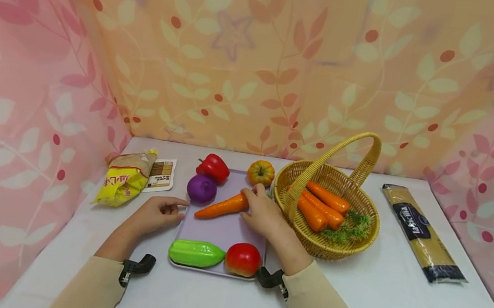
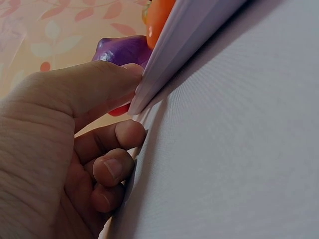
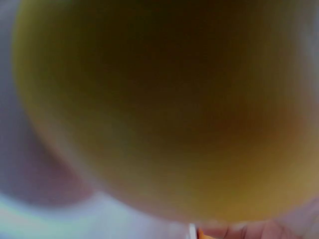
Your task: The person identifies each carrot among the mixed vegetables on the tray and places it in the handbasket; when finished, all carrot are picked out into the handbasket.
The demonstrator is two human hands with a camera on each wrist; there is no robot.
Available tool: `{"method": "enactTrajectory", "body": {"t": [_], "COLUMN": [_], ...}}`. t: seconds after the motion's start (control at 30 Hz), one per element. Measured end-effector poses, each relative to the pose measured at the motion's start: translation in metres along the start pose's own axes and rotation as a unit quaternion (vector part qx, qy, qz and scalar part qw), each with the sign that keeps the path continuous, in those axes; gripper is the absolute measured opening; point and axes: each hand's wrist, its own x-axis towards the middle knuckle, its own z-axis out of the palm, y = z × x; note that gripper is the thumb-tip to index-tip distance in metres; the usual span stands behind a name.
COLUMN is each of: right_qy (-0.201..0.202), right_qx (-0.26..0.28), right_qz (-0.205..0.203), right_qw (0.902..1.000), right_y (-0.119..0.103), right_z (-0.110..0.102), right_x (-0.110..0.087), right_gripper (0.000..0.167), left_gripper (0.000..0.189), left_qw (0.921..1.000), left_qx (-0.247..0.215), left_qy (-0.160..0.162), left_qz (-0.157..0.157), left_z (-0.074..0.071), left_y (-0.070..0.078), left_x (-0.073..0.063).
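Note:
An orange carrot (image 1: 222,207) lies at a slant over the lilac tray (image 1: 203,229), its tip to the left. My right hand (image 1: 262,211) holds its thick end, with the thumb and fingers at either side. By the tray's left rim is my left hand (image 1: 158,215); in the left wrist view its thumb (image 2: 107,82) touches the rim and the other fingers bend loosely below. A purple onion (image 1: 201,188), a red bell pepper (image 1: 213,168), a small pumpkin (image 1: 260,173), a green ridged vegetable (image 1: 196,254) and a tomato (image 1: 243,259) surround the carrot.
Right of the tray stands a wicker basket (image 1: 370,237) with several carrots (image 1: 325,207). A pasta packet (image 1: 421,231) lies farther right. At the left are a yellow bag (image 1: 125,179) and a flat packet (image 1: 161,174). A blurred yellowish shape (image 3: 164,124) fills the right wrist view.

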Motion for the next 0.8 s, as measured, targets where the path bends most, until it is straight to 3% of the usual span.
{"method": "enactTrajectory", "body": {"t": [0.23,0.4,0.63,0.8], "right_qy": [-0.040,-0.037,0.008,0.082], "right_qx": [0.011,-0.004,0.000,0.037], "right_qz": [0.017,0.006,-0.029,-0.082], "right_qw": [0.9990,0.9993,0.9996,0.9925], "right_y": [-0.008,-0.027,-0.061,-0.057], "right_z": [-0.010,-0.038,-0.107,-0.146], "right_x": [-0.009,-0.031,-0.095,-0.148], "right_gripper": [0.043,0.040,0.043,0.048], "left_gripper": [0.031,0.031,0.031,0.032], "left_qw": [1.0000,0.9999,1.0000,1.0000], "left_qx": [0.004,-0.001,0.000,0.000], "left_qy": [0.002,0.007,0.006,0.004], "left_qz": [0.005,0.010,0.001,-0.003], "left_z": [0.000,0.002,0.003,0.001], "left_y": [-0.002,-0.003,-0.003,-0.005], "left_x": [0.000,0.000,0.000,0.001]}}
